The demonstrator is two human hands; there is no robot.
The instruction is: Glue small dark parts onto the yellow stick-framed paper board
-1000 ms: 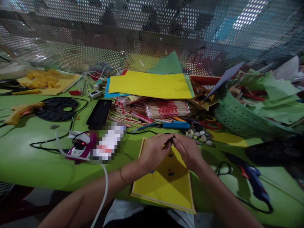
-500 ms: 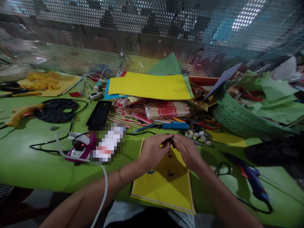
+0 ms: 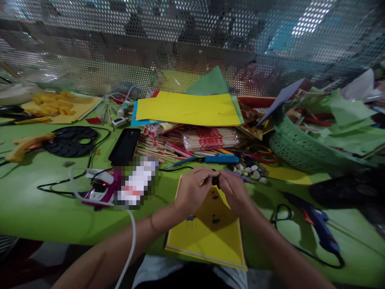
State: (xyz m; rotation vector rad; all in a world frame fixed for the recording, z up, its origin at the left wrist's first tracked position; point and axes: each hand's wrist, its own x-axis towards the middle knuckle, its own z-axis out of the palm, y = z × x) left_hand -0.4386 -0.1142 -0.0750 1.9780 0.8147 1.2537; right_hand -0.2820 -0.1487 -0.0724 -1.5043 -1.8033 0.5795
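My left hand (image 3: 194, 190) and my right hand (image 3: 234, 189) meet over the far end of a yellow board (image 3: 207, 245) with a pale stick frame along its edges. Between their fingertips is a small dark piece (image 3: 215, 181), too covered to name; both hands are closed on it. On the board's face are a small blue table-like shape with orange legs (image 3: 190, 219) and two more small dark blue shapes, one of them (image 3: 215, 219) near the middle. A purple pen (image 3: 247, 179) lies just past my right hand, with pebbles (image 3: 255, 174) beside it.
A blue glue gun (image 3: 320, 228) with its cord lies at right, below a green basket (image 3: 288, 140) of paper scraps. Skewers, a blue cutter (image 3: 221, 159) and yellow sheets (image 3: 189, 108) are piled behind. At left are a purple power strip (image 3: 112, 186), phone and yellow glue gun (image 3: 30, 146).
My fingers have shifted slightly around the small dark piece, and more of it shows between them now. The board and the things around it lie as before.
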